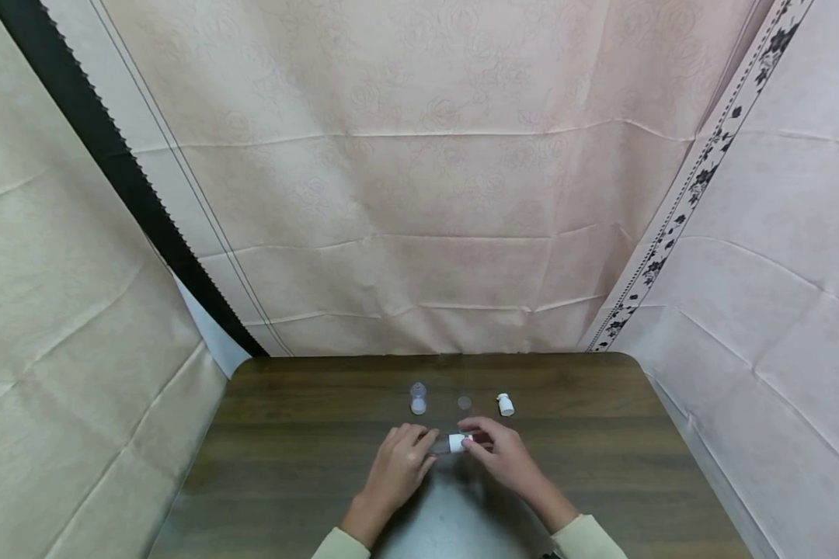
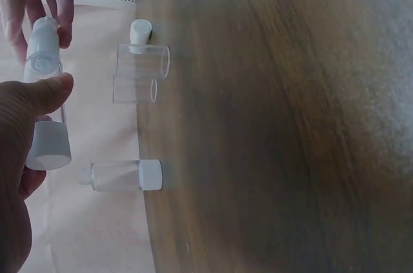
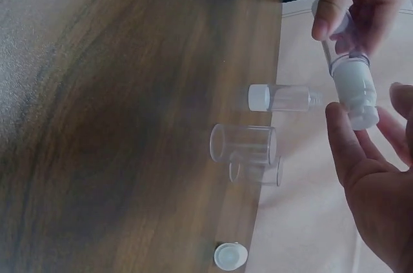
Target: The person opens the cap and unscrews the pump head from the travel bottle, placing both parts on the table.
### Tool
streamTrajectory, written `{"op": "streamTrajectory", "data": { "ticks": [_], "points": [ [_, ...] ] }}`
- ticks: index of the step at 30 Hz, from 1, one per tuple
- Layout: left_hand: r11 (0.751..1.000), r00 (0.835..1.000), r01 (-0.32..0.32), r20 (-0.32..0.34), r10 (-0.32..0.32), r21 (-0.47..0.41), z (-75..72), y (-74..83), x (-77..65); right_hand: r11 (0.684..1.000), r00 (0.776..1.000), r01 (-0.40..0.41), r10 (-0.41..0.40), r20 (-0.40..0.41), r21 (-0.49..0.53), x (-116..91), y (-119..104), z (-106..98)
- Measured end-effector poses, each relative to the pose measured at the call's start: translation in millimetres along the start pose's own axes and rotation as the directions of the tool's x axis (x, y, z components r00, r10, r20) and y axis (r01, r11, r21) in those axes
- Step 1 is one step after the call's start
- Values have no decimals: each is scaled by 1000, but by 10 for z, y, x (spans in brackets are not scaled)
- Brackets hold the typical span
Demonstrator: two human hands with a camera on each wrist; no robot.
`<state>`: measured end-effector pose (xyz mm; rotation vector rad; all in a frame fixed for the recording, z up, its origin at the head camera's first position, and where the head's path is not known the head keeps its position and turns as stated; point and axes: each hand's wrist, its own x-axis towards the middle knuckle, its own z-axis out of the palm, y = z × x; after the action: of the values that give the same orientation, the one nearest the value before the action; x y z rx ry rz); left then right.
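A small clear pump bottle with a white base (image 2: 49, 146) and white pump top (image 3: 355, 86) is held up off the table between both hands. My left hand (image 1: 400, 460) grips its clear body near the base, thumb along the side in both wrist views. At the other end, my right hand (image 1: 501, 453) has its fingertips about the white pump top, pinching it. Behind the hands stands a second clear bottle (image 3: 289, 98) with a white base and an uncovered neck. Two clear open cylinders (image 2: 143, 61) stand near it, and a separate white pump top (image 1: 506, 404) sits to the right.
The wooden table (image 1: 287, 458) has rounded far corners. Pale cloth sheets (image 1: 426, 233) hang behind it and on both sides, the left one bordered by a black strip (image 1: 126, 171). A bright reflection lies on the near tabletop.
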<state>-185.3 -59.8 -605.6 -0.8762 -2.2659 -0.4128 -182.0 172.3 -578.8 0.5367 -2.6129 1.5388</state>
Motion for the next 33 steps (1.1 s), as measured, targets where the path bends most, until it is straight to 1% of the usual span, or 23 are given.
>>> {"op": "streamTrajectory", "data": {
  "ticks": [3, 7, 10, 17, 22, 27, 29, 33],
  "points": [
    [1000, 1000, -2, -1, 2, 0, 3, 18, 17, 999, 999, 31, -32, -27, -31, -3, 9, 19],
    [1000, 1000, -8, -6, 8, 4, 3, 42, 40, 998, 998, 26, -30, -51, -65, -6, 17, 32],
    [1000, 1000, -15, -15, 15, 0, 2, 60, 54, 998, 998, 23, -27, -55, -65, -14, 21, 38],
    [1000, 1000, 0, 0, 0, -28, 7, 89, 73, 999, 997, 30, -31, -68, -18, -41, 34, 28],
    [999, 1000, -3, -15, 2, -42, 26, 91, 65, 998, 997, 50, -48, -63, 34, -60, 17, 23],
    [999, 1000, 1, -17, -1, -52, 36, 98, 59, 991, 992, 84, -73, -104, 104, -73, 1, 30],
    [998, 1000, 6, -12, -6, -57, 37, 104, 55, 990, 990, 87, -74, -121, 107, -72, -8, 29],
    [998, 1000, 15, -8, -16, -67, 43, 108, 44, 990, 989, 94, -80, -128, 105, -65, -19, 18]
  ]
}}
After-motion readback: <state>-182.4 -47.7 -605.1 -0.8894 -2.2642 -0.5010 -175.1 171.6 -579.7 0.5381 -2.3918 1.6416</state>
